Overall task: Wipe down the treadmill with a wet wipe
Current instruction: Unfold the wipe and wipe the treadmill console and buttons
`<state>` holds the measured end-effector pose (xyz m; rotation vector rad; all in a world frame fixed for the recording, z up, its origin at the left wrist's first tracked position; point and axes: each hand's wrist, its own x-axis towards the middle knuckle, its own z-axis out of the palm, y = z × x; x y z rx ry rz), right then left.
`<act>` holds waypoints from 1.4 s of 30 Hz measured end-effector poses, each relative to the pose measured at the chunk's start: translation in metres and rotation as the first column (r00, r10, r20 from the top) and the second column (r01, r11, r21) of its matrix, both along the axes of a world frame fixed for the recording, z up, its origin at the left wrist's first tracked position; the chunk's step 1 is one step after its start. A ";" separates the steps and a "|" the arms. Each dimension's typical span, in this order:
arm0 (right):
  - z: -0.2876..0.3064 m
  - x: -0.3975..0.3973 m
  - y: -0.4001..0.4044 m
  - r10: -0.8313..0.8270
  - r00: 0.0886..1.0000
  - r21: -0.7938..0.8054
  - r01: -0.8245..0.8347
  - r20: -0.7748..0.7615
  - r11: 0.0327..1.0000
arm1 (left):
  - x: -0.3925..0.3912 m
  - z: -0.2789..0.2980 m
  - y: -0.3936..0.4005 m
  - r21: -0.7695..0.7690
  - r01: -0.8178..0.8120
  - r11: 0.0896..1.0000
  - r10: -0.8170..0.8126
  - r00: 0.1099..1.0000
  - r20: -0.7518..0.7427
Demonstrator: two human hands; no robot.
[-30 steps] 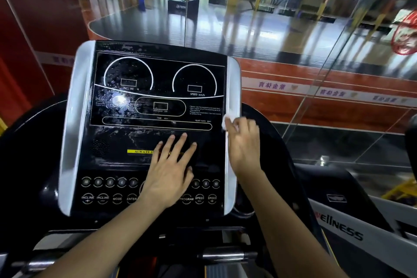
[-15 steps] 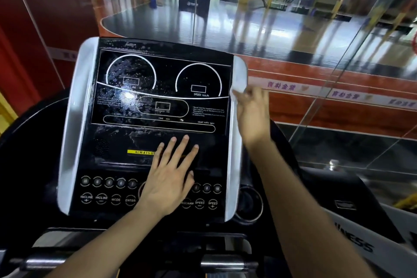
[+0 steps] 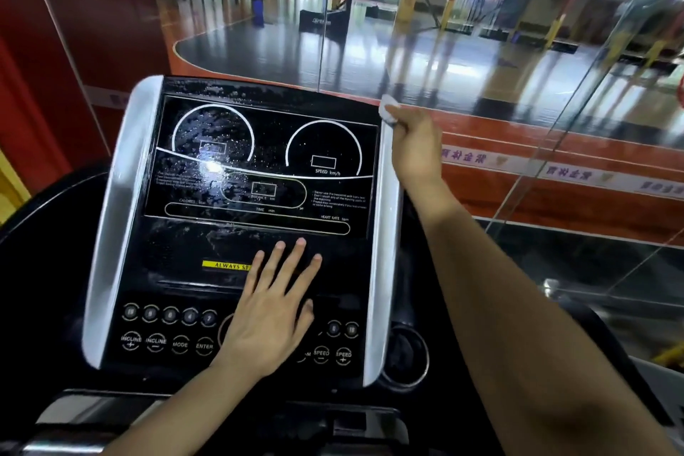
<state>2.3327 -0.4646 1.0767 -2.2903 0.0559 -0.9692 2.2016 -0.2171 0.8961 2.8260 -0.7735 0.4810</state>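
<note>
The treadmill's black console (image 3: 259, 196) fills the middle of the view, with silver trim strips on its left side (image 3: 111, 226) and right side (image 3: 385, 233). Wet streaks and droplets cover the left of the display. My left hand (image 3: 274, 311) lies flat on the lower console with fingers spread, over the middle buttons. My right hand (image 3: 414, 148) is at the top of the right silver strip, pinching a small white wet wipe (image 3: 388, 113) against the strip's upper end.
A round cup holder (image 3: 405, 355) sits in the black housing right of the console. A glass wall (image 3: 555, 178) stands just beyond the treadmill, with a sports hall behind it. A red wall (image 3: 55, 48) is at the left. Handlebars (image 3: 74, 415) run along the bottom.
My right hand has slid the wipe up the right silver strip, from its middle to its top end. My left hand has stayed flat on the console.
</note>
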 end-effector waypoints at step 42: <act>-0.253 -0.261 0.161 -0.142 0.932 -0.035 0.138 -0.332 0.990 | -0.112 -0.082 0.126 -0.154 -0.110 0.982 0.065 0.960 -0.271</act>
